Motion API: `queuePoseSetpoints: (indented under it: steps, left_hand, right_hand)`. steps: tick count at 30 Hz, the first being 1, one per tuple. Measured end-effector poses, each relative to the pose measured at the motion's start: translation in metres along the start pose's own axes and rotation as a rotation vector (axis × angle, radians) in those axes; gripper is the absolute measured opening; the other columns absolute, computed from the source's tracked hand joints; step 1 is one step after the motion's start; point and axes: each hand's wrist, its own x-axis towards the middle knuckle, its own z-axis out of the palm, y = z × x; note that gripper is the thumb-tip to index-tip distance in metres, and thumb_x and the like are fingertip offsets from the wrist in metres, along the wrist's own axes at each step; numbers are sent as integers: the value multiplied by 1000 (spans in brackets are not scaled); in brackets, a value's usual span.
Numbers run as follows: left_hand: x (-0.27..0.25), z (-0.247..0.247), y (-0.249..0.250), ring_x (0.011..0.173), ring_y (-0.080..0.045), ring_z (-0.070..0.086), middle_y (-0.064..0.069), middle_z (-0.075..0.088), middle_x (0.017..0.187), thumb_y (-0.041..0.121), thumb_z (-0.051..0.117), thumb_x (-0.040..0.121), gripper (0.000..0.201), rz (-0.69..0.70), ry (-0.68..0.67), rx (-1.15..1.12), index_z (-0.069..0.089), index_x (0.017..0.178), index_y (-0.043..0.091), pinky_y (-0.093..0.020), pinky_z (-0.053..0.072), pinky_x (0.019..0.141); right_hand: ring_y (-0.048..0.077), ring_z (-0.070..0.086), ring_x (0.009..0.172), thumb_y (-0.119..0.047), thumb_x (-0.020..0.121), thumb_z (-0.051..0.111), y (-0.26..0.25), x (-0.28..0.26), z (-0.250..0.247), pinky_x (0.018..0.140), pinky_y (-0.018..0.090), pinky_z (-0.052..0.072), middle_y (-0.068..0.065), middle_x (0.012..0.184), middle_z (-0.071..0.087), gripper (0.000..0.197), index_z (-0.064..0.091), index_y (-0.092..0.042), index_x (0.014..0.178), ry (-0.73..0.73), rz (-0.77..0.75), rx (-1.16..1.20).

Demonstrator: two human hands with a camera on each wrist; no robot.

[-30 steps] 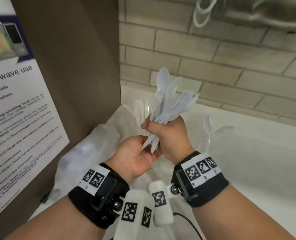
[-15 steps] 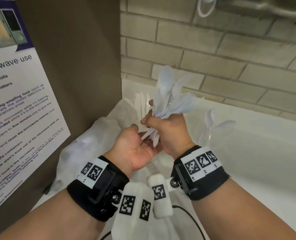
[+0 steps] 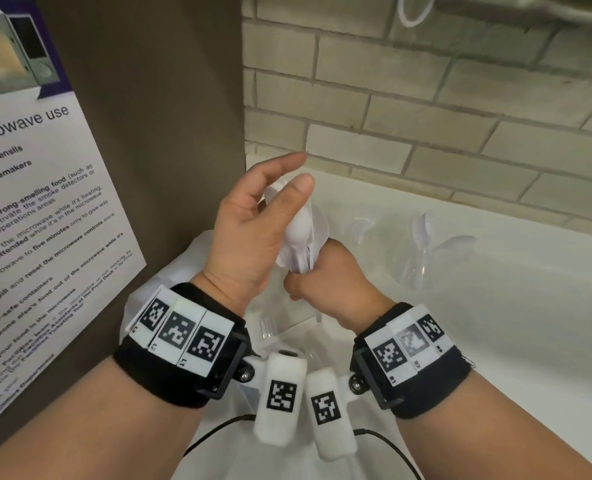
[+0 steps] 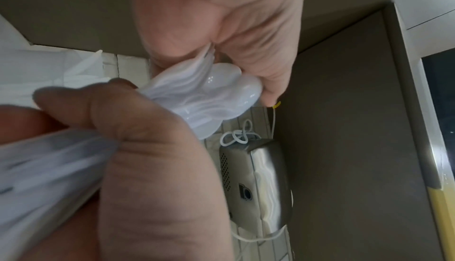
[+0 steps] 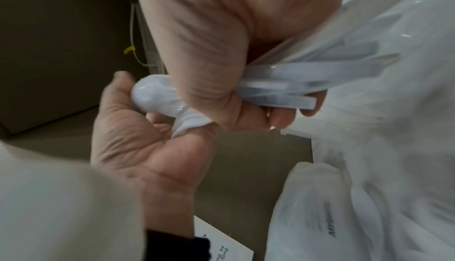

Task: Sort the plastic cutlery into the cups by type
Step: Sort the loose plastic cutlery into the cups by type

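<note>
Right hand: fist clamped round bundle of plastic cutlery, raised above counter.
Left hand: fingers spread, thumb resting on spoon bowls.
Cup: on counter, holds spoons.

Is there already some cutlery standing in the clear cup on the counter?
Yes, in the head view two white spoons stand in the clear cup on the white counter.
</note>
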Motion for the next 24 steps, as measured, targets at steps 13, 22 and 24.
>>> queuePoseSetpoints:
  steps: [13,22,24]
  left_hand:
    - [5,-12,-10,118,-9,58,6,65,122,40,55,87,29,-19,-82,248,65,99,17,-28,43,102]
    - [-18,-16,-28,118,-37,58,-20,58,132,46,36,98,56,-989,-177,-530,54,133,7,-51,45,101]
    - [-17,-14,-25,110,-29,65,-16,63,128,30,35,98,45,-911,-91,-617,55,132,8,-49,51,94]
  right_hand:
    - [18,58,52,3,81,68,-8,-3,-4,57,32,53,6,62,59,9,64,-4,76,-100,2,281]
    - [26,64,69,6,84,65,-30,7,-16,75,40,57,4,68,64,19,65,-11,93,-52,-169,835]
    - [28,66,74,7,78,70,-25,8,-5,78,44,57,7,69,65,18,66,-8,87,-15,-170,727]
